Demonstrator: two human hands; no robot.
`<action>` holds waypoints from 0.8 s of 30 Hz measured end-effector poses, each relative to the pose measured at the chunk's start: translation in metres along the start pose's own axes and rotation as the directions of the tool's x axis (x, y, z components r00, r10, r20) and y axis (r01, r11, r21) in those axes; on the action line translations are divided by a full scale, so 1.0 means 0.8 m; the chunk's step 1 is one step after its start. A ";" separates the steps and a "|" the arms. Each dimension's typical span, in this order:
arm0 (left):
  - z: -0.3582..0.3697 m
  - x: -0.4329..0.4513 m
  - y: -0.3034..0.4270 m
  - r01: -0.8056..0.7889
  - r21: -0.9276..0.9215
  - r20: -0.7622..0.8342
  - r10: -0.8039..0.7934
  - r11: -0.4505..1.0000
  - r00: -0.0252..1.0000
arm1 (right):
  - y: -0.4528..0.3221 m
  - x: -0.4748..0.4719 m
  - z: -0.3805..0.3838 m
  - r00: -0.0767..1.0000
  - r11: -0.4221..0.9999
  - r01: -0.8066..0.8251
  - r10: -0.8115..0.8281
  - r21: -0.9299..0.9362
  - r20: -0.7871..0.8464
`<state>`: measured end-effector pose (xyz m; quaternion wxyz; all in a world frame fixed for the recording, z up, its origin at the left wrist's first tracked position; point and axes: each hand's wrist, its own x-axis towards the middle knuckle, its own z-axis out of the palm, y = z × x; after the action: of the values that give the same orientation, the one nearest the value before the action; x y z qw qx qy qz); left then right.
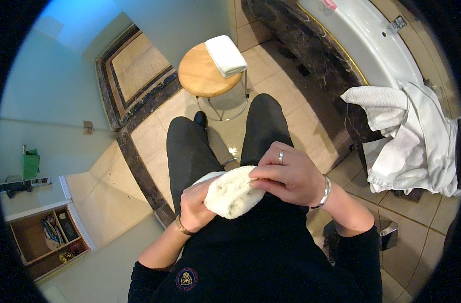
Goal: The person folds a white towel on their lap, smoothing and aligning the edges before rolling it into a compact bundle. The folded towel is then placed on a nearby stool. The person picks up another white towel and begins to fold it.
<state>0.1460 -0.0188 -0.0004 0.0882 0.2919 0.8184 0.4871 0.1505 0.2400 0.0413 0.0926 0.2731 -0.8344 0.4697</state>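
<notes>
A bunched white terry cloth (234,193) is held over my lap, between my two hands. My left hand (198,202) wraps around its left side, with a bracelet at the wrist. From the right, my right hand (294,174) pinches the cloth's upper edge between thumb and fingers; it wears a ring and a silver bangle. Greyish patches mark the cloth's rounded face. A paler piece of fabric (208,177) shows behind my left hand; I cannot tell whether it is the same cloth.
Ahead stands a round wooden stool (196,72) with a folded white towel (226,56) on it. White towels (412,140) hang over the dark marble edge of a white bathtub (361,45) at right. At left are a frosted glass panel (56,94) and an open drawer (33,236).
</notes>
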 end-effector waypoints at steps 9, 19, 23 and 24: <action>0.003 0.005 -0.003 -0.151 0.054 -0.035 0.153 0.987 0.988 | -0.009 0.006 0.006 0.988 0.992 0.075 -0.060 -0.102 0.140; 0.004 0.004 -0.005 -0.155 0.030 -0.066 0.157 0.987 0.985 | -0.022 0.009 0.016 0.991 0.989 0.121 -0.115 -0.082 0.070; 0.000 0.003 -0.004 -0.112 0.035 -0.044 0.113 0.993 0.993 | -0.019 0.014 0.025 0.982 0.983 0.173 -0.167 -0.068 0.082; 0.001 0.001 -0.005 -0.101 0.010 -0.044 0.102 0.995 0.994 | -0.016 0.012 0.026 0.976 0.980 0.195 -0.188 -0.052 0.105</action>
<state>0.1438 -0.0192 -0.0041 0.0439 0.3224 0.8061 0.4943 0.1516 0.2136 0.0434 0.1039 0.3724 -0.8219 0.4183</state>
